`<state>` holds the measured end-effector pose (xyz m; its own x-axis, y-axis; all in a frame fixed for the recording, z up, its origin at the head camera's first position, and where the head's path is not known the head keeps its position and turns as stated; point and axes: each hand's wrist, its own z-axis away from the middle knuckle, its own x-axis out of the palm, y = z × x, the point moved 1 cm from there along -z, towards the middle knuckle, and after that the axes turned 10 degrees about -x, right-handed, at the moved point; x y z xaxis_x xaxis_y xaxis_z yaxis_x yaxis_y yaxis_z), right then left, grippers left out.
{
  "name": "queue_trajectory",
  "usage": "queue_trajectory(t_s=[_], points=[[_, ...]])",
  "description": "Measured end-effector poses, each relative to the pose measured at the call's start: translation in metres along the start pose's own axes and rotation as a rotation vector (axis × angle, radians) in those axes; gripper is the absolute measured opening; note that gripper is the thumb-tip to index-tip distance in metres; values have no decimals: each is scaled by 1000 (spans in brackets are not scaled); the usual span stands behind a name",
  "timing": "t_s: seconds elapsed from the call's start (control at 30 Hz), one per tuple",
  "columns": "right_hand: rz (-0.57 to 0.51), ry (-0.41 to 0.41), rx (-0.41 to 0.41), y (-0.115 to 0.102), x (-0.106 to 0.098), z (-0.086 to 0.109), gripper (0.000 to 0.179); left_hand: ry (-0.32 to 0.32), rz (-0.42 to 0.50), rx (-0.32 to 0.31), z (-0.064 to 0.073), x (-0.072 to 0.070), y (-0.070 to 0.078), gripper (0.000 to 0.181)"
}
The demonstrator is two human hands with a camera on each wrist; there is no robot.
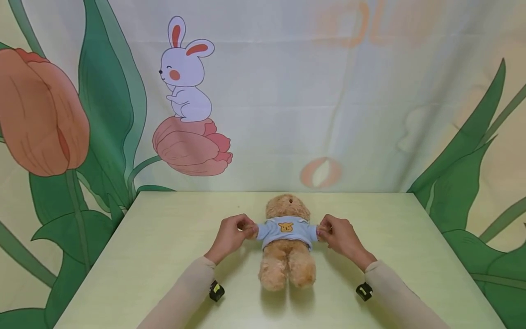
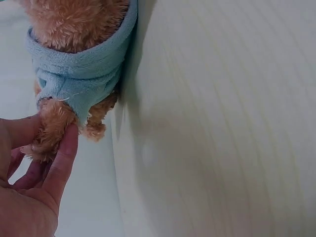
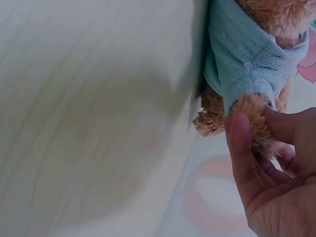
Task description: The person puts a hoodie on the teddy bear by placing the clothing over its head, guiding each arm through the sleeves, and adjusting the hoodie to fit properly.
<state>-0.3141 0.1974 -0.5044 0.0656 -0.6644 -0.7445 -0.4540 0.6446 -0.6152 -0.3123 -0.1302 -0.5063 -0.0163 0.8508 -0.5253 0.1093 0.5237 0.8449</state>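
A brown teddy bear (image 1: 286,233) in a light blue shirt with a small bear face on its chest lies on its back, head toward the far edge and legs toward me. My left hand (image 1: 234,234) pinches the paw of its arm on the left. On the other side my right hand (image 1: 341,235) pinches the opposite paw, so both arms are spread out sideways. Close up in the left wrist view, thumb and fingers of the left hand (image 2: 34,173) grip the fluffy paw (image 2: 53,126). The right wrist view shows the right hand (image 3: 276,173) holding the other paw (image 3: 253,111) likewise.
The pale yellow-green table (image 1: 172,269) ends at a far edge just past the bear's head. Behind it hangs a printed cloth (image 1: 267,91) with a rabbit, tulips and leaves. Black wrist devices (image 1: 216,290) sit by both beige sleeves (image 1: 181,292).
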Motion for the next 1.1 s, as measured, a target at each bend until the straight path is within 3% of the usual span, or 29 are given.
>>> queue_trajectory(t_s=[0.3, 0.47, 0.6, 0.77, 0.87, 0.97, 1.1], points=[[63, 44, -81, 11, -4, 6, 17, 13, 18, -62, -4, -4, -13, 6], [77, 40, -47, 11, -3, 1, 15, -22, -1, -68, -3, -4, -13, 5], [202, 60, -49, 3, 1, 2, 9, -21, -137, 36, 1, -5, -7, 10], [359, 164, -257, -21, 1, 5, 17, 45, -321, 184, 15, -5, 16, 18], [353, 108, -374, -34, 3, 6, 14, -22, -386, 224, 25, 0, 31, 18], [352, 14, -423, -43, 6, 7, 15, -92, -471, 260, 30, 8, 37, 19], [381, -51, -448, -45, 11, 6, 16, -86, -549, 330, 32, 16, 35, 12]])
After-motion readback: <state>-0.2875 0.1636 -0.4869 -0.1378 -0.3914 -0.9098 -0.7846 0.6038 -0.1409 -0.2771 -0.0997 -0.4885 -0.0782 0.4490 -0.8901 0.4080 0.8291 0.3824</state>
